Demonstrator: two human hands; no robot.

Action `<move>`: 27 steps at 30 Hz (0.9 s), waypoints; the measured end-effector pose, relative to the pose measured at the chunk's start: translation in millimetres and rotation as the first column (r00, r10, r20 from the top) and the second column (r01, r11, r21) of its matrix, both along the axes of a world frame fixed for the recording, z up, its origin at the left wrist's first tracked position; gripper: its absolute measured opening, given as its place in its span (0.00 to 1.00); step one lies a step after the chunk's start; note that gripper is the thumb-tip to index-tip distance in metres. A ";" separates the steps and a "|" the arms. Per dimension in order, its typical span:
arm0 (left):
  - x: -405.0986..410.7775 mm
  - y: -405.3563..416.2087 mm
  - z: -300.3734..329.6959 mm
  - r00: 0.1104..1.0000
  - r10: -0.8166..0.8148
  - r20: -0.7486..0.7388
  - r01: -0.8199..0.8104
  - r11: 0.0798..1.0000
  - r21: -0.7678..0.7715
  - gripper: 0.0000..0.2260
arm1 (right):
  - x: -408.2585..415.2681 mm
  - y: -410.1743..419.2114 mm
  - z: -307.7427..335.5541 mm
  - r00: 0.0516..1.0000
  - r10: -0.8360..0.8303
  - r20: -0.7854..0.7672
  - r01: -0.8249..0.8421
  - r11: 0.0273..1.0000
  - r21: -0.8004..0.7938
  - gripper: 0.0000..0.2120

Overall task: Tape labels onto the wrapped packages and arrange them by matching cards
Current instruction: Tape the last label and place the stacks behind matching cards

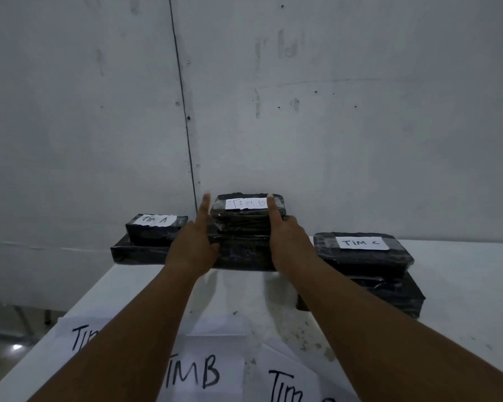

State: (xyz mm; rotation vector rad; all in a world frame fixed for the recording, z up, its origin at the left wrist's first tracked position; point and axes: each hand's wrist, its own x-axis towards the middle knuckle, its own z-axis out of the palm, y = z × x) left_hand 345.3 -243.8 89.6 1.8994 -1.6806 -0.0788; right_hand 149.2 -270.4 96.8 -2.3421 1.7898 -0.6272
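TIM B package (249, 211): black-wrapped, white label on top; far centre of the table (462, 285), uppermost of a stack against the wall (331, 111).
Left hand (193, 242): at the stack's left side, index finger extended, fingers loose, grasping nothing.
Right hand (288, 239): fingers laid flat against the stack's right side, index tip on the label; not clenched.
TIM A package (156, 229): just left, on a long flat package (140, 253).
TIM C package (362, 252): right, on another package (395, 294).
Cards (204, 372): three, near edge, partly hidden by the forearms.
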 end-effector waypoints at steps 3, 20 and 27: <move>-14.7 16.9 7.5 0.990 0.071 -0.121 -0.089 0.986 -0.142 0.40 | -16.5 22.6 14.1 0.999 0.042 -0.026 -0.044 0.996 -0.081 0.50; -140.2 166.5 -26.4 0.981 -0.160 -0.112 0.165 0.985 0.041 0.13 | -129.4 220.6 -18.3 0.999 0.033 0.033 -0.038 0.986 0.161 0.31; -155.3 187.7 -30.1 0.968 -0.134 -0.210 0.146 0.988 0.045 0.11 | -142.2 228.2 -31.7 0.999 -0.025 0.030 0.021 0.993 0.120 0.11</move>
